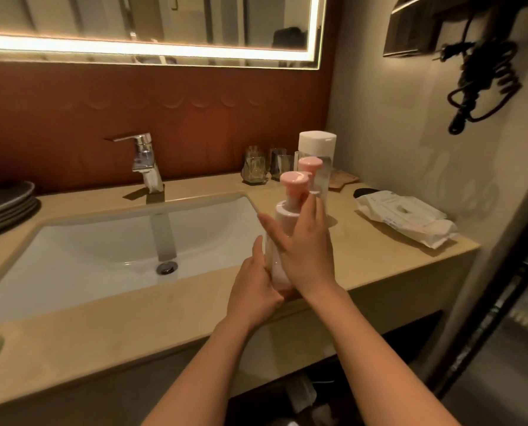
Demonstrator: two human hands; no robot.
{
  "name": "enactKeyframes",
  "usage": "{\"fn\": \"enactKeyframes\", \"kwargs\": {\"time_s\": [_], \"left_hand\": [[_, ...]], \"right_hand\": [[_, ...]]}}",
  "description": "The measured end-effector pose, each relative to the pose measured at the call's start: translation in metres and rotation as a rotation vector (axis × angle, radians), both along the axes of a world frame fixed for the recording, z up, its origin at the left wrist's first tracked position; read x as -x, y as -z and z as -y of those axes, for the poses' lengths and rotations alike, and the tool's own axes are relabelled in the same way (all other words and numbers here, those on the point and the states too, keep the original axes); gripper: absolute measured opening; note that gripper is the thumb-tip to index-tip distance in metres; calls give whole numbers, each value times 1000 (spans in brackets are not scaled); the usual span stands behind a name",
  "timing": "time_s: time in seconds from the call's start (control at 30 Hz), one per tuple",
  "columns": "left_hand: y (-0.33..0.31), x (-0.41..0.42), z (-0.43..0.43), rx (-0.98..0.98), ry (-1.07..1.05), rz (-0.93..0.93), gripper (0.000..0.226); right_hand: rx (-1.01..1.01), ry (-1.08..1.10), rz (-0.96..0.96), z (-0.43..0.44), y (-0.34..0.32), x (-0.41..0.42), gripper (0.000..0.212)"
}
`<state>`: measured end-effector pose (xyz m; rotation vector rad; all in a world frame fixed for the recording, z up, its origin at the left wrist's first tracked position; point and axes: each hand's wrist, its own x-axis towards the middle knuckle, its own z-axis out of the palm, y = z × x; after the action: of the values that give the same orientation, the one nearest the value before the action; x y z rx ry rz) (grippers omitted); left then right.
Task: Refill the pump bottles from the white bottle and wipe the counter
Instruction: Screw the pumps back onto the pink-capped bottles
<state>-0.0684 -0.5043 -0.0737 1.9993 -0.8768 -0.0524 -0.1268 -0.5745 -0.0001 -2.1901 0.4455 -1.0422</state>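
Pump bottle [282, 219] is held upright just right of the sink [102, 238]. Its lower body is gripped by the curled left hand [255, 287]; the right hand [307, 250] is laid against it, fingers straight and spread. A second pump bottle [309, 164] and the white bottle [316, 142] are stood behind it, beyond the sink's right rear corner.

Lit-edge mirror [152, 23] far, above red-brown wall panel [72, 112]; pale wall [394, 118] right carries black coiled cord [484, 78]; white basin [102, 241] left, chrome tap [144, 161] behind it.
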Motion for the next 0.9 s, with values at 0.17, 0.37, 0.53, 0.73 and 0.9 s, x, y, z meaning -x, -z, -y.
{"fn": "enactKeyframes", "kwargs": {"time_s": [0.17, 0.37, 0.53, 0.73, 0.9], "left_hand": [[0, 13, -22, -41, -15, 39, 115], [1, 38, -77, -167, -18, 120, 94], [-2, 42, -125, -40, -42, -8, 82], [-15, 19, -164, -38, -181, 49, 66], [-24, -28, -185, -13, -326, 36, 57]], "right_hand": [[-6, -58, 56, -8, 30, 23, 93], [-78, -27, 204, -31, 70, 59, 66], [-106, -134, 317, -46, 79, 67, 39], [-62, -360, 148, -67, 62, 27, 32], [-38, -575, -112, -102, 52, -43, 33]]}}
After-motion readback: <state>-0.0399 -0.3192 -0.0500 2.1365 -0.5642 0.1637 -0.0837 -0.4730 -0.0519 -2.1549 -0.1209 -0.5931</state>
